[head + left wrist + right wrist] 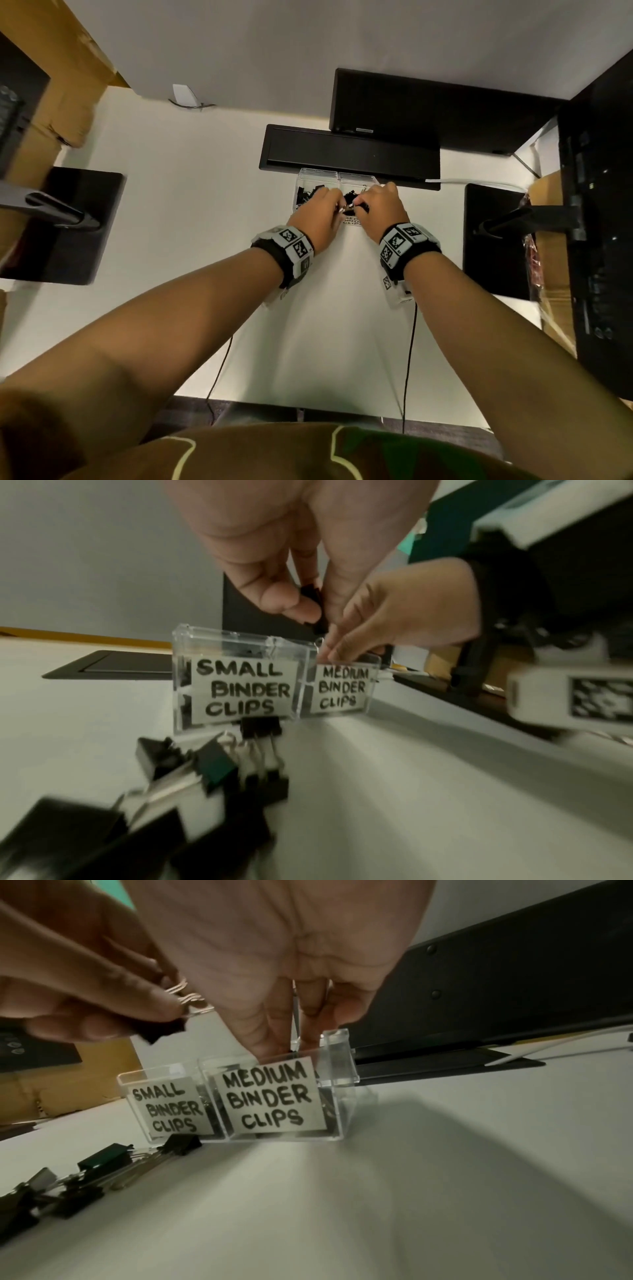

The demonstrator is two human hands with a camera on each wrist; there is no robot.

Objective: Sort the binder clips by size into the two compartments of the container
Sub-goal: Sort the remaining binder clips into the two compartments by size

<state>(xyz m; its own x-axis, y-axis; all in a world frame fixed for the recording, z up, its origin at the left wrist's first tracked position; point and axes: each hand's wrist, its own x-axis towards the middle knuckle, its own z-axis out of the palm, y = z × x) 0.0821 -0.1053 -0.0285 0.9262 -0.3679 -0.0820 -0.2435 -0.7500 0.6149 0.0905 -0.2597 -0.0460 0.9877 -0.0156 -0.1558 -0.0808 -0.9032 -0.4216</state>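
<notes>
left hand (274, 569) above container (236, 653), pinched small black clip (313, 607) | right hand (274, 961) fingertips down in MEDIUM compartment (274, 1093), grip unclear | two compartments, one labelled SMALL (164, 1110) | loose clips (103, 1167) piled on table (377, 1204), count unclear

Right hand (274, 969) fingertips inside medium compartment (274, 1096)
</notes>
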